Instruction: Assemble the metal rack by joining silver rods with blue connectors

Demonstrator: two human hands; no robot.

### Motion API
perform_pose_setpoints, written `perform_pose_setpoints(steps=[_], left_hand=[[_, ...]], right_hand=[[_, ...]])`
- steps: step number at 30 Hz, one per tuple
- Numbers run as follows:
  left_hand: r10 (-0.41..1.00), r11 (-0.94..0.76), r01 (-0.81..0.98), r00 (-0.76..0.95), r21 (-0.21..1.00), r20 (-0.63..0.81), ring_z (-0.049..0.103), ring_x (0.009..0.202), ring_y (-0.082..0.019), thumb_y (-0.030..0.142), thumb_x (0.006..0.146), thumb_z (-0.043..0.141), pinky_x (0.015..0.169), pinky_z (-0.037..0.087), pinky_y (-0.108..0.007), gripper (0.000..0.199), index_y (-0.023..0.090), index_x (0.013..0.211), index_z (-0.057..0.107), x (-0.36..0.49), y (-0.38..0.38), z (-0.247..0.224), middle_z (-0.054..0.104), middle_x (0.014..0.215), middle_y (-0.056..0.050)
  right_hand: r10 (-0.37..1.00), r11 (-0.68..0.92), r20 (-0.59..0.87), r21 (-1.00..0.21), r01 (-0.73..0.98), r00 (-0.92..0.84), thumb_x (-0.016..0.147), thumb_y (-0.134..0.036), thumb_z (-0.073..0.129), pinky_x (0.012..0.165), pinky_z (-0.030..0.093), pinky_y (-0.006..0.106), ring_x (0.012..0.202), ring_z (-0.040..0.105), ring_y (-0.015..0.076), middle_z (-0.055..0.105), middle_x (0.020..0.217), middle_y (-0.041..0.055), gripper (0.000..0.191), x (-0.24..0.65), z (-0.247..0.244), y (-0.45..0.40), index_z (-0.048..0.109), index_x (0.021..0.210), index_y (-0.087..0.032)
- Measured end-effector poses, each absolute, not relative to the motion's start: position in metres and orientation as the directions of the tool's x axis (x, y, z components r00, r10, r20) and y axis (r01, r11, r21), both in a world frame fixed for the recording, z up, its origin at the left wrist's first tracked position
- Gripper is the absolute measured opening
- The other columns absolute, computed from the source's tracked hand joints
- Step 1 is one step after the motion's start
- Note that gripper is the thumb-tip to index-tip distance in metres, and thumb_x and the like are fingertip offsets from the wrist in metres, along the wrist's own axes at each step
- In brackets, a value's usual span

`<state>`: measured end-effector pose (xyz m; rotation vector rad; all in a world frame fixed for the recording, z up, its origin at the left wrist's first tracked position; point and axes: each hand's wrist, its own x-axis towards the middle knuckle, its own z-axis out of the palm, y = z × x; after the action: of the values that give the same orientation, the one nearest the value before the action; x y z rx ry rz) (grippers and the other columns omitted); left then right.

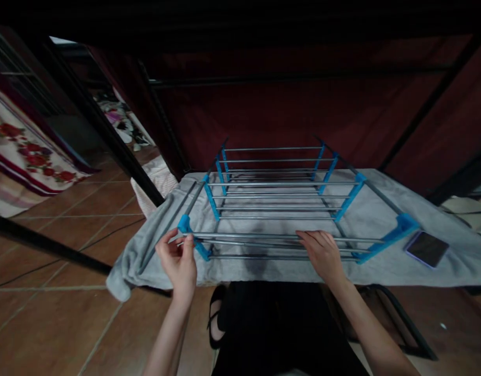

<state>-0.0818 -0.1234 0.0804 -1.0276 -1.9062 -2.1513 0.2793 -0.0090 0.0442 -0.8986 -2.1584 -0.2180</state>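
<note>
A rack of thin metal rods point(264, 209) and blue plastic side brackets lies on a grey cloth point(240, 269) in front of me. My left hand point(179, 266) is at its near left corner, thumb and fingers closed around a rod end beside the blue bracket point(184, 223). Farther right, my right hand point(322, 256) grips the near metal rods point(244, 237) from above, its fingertips curled over them. The fingers hide exactly how each rod is held. At the near right corner, a blue bracket point(385, 240) takes the rods' other ends.
A phone point(426, 249) lies on the cloth right of the rack. Dark metal posts point(107, 125) stand at the left, and a dark red panel point(271, 115) rises behind. A flowered cloth point(32, 151) hangs at far left. A black chair frame point(405, 318) is below right.
</note>
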Motion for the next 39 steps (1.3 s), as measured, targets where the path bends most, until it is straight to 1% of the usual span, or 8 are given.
perform_pose_setpoints(steps=[3,9,15,19,23,27,33,39], left_hand=[[0.389,-0.230,0.419,-0.788,0.878,0.478,0.062,0.087,-0.013,0.044,0.080,0.077,0.073,0.053,-0.024,0.052,0.022,0.124,0.058,-0.081,-0.124,0.084,0.062,0.114,-0.006],[0.447,-0.177,0.452,-0.755,0.875,0.480,0.062,0.093,-0.015,0.047,0.082,0.074,0.076,0.052,-0.026,0.052,0.023,0.127,0.063,-0.089,-0.125,0.085,0.066,0.117,-0.007],[0.549,-0.235,0.310,-0.739,0.921,0.389,0.063,0.116,-0.022,0.046,0.082,0.074,0.094,0.051,-0.032,0.053,0.022,0.128,0.065,-0.095,-0.122,0.082,0.068,0.128,-0.010],[0.636,-0.293,0.154,-0.705,0.944,0.313,0.063,0.121,-0.028,0.046,0.081,0.076,0.087,0.055,-0.034,0.057,0.020,0.130,0.063,-0.097,-0.119,0.084,0.068,0.131,-0.015],[0.654,-0.281,0.133,-0.698,0.950,0.291,0.065,0.117,-0.028,0.047,0.079,0.077,0.086,0.054,-0.034,0.054,0.018,0.124,0.067,-0.098,-0.120,0.086,0.070,0.126,-0.014],[0.674,-0.249,0.127,-0.690,0.960,0.265,0.065,0.115,-0.030,0.051,0.077,0.077,0.087,0.053,-0.036,0.054,0.016,0.117,0.069,-0.100,-0.121,0.088,0.071,0.123,-0.015],[0.724,-0.193,0.154,-0.644,0.969,0.247,0.065,0.114,-0.031,0.055,0.072,0.079,0.098,0.049,-0.040,0.052,0.016,0.105,0.072,-0.112,-0.122,0.092,0.075,0.111,-0.012],[0.764,-0.245,0.102,-0.592,0.964,0.256,0.065,0.110,-0.025,0.051,0.075,0.077,0.106,0.044,-0.038,0.045,0.018,0.106,0.072,-0.123,-0.117,0.076,0.073,0.106,-0.008]], right_hand=[[0.536,0.734,0.715,-0.133,0.666,-0.448,0.100,-0.023,0.054,0.086,0.046,0.038,0.092,0.062,0.0215,0.072,0.101,0.0058,0.027,0.281,0.043,-0.008,0.069,0.122,-0.026],[0.538,0.736,0.717,-0.144,0.661,-0.443,0.100,-0.023,0.054,0.085,0.046,0.038,0.093,0.063,0.0221,0.072,0.100,0.0060,0.029,0.280,0.044,-0.009,0.069,0.124,-0.027],[0.535,0.749,0.712,-0.151,0.645,-0.455,0.100,-0.023,0.055,0.085,0.047,0.038,0.094,0.063,0.0225,0.072,0.099,0.0063,0.028,0.281,0.046,-0.008,0.068,0.124,-0.025],[0.534,0.750,0.733,-0.178,0.637,-0.422,0.100,-0.021,0.053,0.088,0.049,0.040,0.100,0.064,0.0231,0.070,0.108,0.0078,0.032,0.280,0.045,-0.014,0.065,0.129,-0.025],[0.521,0.763,0.776,-0.236,0.602,-0.356,0.098,-0.013,0.048,0.092,0.051,0.043,0.108,0.063,0.0239,0.068,0.118,0.0094,0.040,0.268,0.035,-0.042,0.062,0.133,-0.028],[0.538,0.830,0.656,-0.302,0.468,-0.530,0.099,-0.011,0.045,0.093,0.053,0.040,0.105,0.065,0.0211,0.070,0.115,0.0062,0.038,0.232,0.030,-0.071,0.064,0.127,-0.028],[0.608,0.794,0.497,-0.359,0.491,-0.619,0.101,-0.019,0.047,0.103,0.052,0.041,0.120,0.061,0.0236,0.065,0.133,0.0103,0.034,0.147,0.051,-0.066,0.062,0.131,-0.022],[0.540,0.836,0.292,-0.291,0.465,-0.789,0.100,-0.018,0.041,0.087,0.057,0.035,0.101,0.070,0.0228,0.072,0.119,0.0094,0.036,0.059,0.083,-0.055,0.059,0.131,-0.021]])
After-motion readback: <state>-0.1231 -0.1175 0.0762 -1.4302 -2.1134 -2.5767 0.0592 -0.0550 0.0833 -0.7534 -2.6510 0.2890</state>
